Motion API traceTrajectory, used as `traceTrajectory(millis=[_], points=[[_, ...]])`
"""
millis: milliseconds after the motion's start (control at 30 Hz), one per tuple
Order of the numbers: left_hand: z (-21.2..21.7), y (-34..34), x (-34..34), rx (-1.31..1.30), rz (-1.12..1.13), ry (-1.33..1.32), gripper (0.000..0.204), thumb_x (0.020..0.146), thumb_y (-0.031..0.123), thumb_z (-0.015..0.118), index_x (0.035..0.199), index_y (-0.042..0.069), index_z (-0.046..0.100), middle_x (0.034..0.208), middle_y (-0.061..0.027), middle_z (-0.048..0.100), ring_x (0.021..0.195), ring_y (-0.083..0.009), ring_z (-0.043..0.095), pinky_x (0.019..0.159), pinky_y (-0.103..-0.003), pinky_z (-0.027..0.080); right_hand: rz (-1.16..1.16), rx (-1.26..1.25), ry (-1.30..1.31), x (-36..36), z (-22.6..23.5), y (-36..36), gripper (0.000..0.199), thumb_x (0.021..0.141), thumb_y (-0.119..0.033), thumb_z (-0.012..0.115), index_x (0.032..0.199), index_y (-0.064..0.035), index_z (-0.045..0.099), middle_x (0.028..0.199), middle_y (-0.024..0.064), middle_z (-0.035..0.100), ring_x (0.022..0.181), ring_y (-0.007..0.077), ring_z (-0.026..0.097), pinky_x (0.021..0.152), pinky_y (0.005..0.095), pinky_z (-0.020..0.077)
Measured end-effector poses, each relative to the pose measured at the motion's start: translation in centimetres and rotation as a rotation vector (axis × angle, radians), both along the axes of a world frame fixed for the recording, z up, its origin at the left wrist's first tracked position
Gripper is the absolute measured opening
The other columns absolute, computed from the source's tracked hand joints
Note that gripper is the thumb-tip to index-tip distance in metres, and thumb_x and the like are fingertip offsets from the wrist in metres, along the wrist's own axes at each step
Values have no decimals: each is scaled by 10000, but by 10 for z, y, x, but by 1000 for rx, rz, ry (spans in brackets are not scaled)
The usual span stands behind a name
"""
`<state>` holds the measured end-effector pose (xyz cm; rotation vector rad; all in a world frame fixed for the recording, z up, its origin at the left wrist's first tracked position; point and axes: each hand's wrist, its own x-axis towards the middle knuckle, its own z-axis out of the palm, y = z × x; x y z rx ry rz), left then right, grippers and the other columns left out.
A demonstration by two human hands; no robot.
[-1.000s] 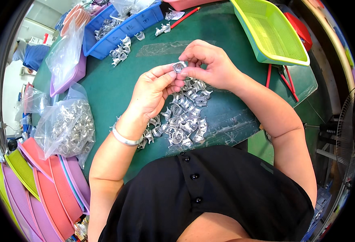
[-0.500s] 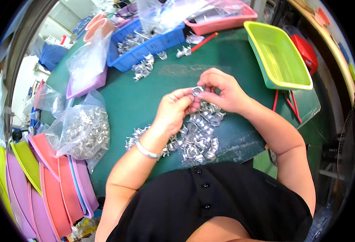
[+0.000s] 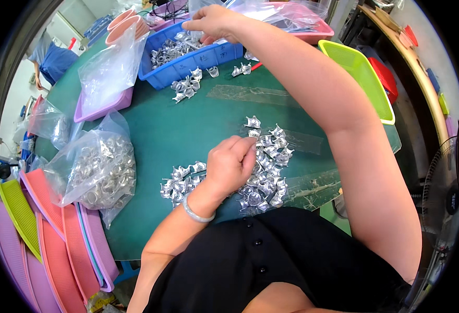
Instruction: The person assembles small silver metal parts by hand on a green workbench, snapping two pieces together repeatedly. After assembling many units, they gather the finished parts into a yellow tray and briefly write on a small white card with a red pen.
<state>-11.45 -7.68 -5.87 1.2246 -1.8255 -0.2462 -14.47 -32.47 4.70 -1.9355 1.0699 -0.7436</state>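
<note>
Green tabletop (image 3: 167, 130) reaches from the person's black shirt (image 3: 297, 250) to the far bins. From beside them, I see the right arm (image 3: 339, 104) stretched forward, right hand (image 3: 214, 23) palm-down over a blue bin (image 3: 193, 63); whether it holds anything, I cannot tell. Left of centre, bare table lies open to the bin's near wall. The left hand (image 3: 229, 164) curls, its grip hidden, beside heaped silver rings (image 3: 266, 182).
</note>
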Motion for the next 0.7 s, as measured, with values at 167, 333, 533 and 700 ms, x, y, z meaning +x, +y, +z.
traceTrajectory(millis=[167,333,533,700], points=[[-3,-2,8,7,44,37,90,767,34,628,853,32,656,685,-106,588,591,-263,578,538,-336,461,195,-511,556,-29,-30,5,287,725,-251,570,817,-3,681,788,203,652,741,360,639,721,415,520],[0,-1,6,47,-1,19,114,773,50,636,884,29,654,684,-99,581,580,-246,570,535,-326,457,107,-547,742,-77,-105,9,305,756,-185,670,1032,-58,645,958,140,632,969,318,581,874,393,458],[24,-3,37,435,35,-57,225,800,192,632,976,53,638,807,-112,599,717,-294,592,649,-389,480,330,-503,549,-81,-121,14,219,744,-124,654,959,-82,671,1016,107,620,997,304,557,885,382,450],[18,-16,86,455,174,-159,323,779,114,667,1077,-1,617,843,-90,588,626,-140,551,596,-282,471,485,-513,301,-77,-124,64,197,718,-15,652,914,-36,650,965,104,620,955,302,562,852,384,455]])
